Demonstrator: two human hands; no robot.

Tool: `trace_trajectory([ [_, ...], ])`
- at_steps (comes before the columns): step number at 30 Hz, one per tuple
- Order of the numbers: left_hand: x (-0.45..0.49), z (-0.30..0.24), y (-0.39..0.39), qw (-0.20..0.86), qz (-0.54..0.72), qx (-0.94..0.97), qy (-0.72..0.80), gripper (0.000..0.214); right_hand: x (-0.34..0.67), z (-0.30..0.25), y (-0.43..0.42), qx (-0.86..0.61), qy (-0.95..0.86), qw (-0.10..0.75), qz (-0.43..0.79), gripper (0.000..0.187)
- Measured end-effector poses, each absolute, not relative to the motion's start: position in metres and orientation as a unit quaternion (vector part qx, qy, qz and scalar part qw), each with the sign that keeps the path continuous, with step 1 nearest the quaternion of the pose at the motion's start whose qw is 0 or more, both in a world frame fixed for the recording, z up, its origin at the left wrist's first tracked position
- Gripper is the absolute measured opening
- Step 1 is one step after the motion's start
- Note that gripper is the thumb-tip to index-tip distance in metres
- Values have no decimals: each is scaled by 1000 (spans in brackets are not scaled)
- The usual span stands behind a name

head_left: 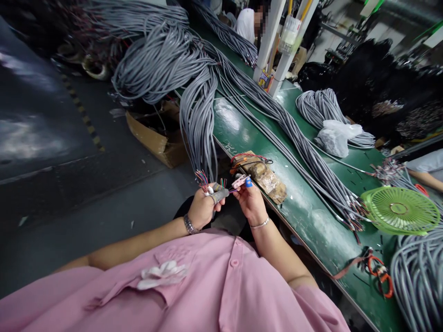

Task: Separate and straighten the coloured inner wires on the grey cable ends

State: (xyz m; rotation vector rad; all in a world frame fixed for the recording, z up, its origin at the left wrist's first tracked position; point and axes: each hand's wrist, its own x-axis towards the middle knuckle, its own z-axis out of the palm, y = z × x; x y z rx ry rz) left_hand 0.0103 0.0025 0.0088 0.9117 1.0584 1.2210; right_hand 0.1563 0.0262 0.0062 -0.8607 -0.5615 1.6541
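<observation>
My left hand is closed around the end of a grey cable, whose thin coloured wires fan out at the tip. More coloured wire ends stick up beside that hand. Just to the right, my right hand pinches a few thin dark wires coming from the cable. A blue cover sits on a fingertip of this hand. Beside it is a pale pink strip; whether it is worn or held, I cannot tell. The exact pinch point is partly hidden.
Long grey cable bundles lie along the green table; others hang over its edge. A taped brown block, green fan and orange-handled scissors rest there. A cardboard box stands on the floor. Another person's arm reaches in at right.
</observation>
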Motion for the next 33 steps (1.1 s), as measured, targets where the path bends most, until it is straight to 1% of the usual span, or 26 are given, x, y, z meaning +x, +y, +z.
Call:
trace_trajectory([
  [2, 9, 8, 2, 598, 525, 400, 455, 15, 156, 5, 26, -360, -238, 560, 707, 31],
  [4, 8, 7, 2, 598, 525, 404, 451, 16, 158, 3, 26, -363, -236, 542, 720, 39],
  [6, 7, 6, 1, 600, 525, 404, 448, 16, 161, 2, 25, -379, -239, 501, 740, 49],
  [8, 5, 4, -1, 602, 521, 404, 449, 17, 166, 3, 23, -399, -260, 451, 755, 56],
  [10, 3, 1, -4, 602, 515, 410, 452, 18, 171, 4, 21, -409, -298, 411, 758, 54],
  [13, 0, -2, -9, 598, 501, 424, 460, 16, 175, 6, 18, -420, -357, 373, 747, 42],
  [15, -2, -3, -11, 589, 486, 444, 468, 15, 175, 8, 17, -438, -386, 363, 727, 34],
  [20, -5, -3, -13, 597, 380, 532, 465, 12, 172, 11, 12, -437, -477, 381, 661, 22],
  [23, -2, -5, -12, 627, 295, 563, 450, 6, 172, 11, 7, -429, -528, 364, 637, 19],
  [25, 0, -7, -12, 644, 259, 566, 444, 4, 172, 11, 5, -426, -542, 350, 634, 20],
  [27, 2, -7, -12, 650, 263, 554, 449, 7, 172, 11, 3, -421, -543, 363, 630, 21],
  [30, 2, -7, -10, 648, 310, 518, 464, 15, 176, 13, 0, -421, -538, 420, 598, 22],
  [33, 1, -7, -9, 650, 347, 482, 473, 17, 183, 9, -5, -445, -503, 458, 582, 27],
])
